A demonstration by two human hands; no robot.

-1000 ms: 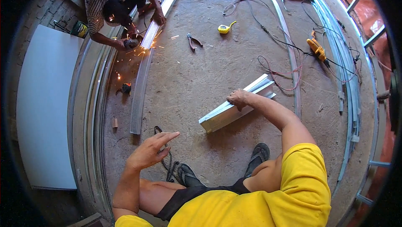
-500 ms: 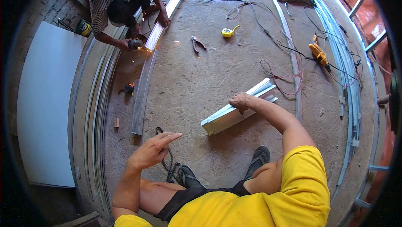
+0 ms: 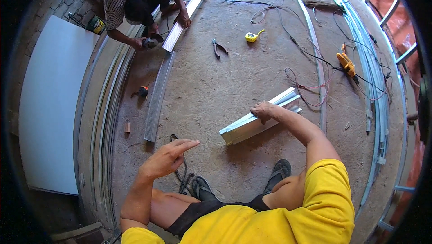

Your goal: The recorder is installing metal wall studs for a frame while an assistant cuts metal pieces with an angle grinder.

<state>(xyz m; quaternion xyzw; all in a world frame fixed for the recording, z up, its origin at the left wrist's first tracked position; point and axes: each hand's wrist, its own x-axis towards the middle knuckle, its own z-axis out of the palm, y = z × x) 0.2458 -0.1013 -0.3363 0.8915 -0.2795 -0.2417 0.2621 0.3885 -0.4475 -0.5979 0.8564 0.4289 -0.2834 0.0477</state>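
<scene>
My right hand [image 3: 264, 111] grips the upper edge of a short bundle of silvery metal channels [image 3: 245, 129], which stands tilted on the concrete floor before my feet. The fingers wrap over its top; the fingertips on the far side are hidden. Raised above my left knee is my left hand [image 3: 165, 157], holding nothing, its forefinger stretched out to the right and the other fingers partly bent. At the upper left a crouching co-worker [image 3: 123, 3] holds an angle grinder [image 3: 152, 41] beside a long metal channel [image 3: 191, 8]. A shorter perforated metal channel [image 3: 158, 100] lies below that one's end.
Pliers [image 3: 219, 48] and a yellow tape measure [image 3: 251, 37] lie mid-floor; an orange-and-black tape measure [image 3: 143, 92] is further left. A yellow power drill [image 3: 346, 64] with trailing cords rests near long metal profiles [image 3: 369, 59]. A white panel [image 3: 54, 109] stands at left.
The co-worker's grinder has come away from the long channel, and its sparks have stopped. The view has shifted slightly; my hands keep nearly the same pose.
</scene>
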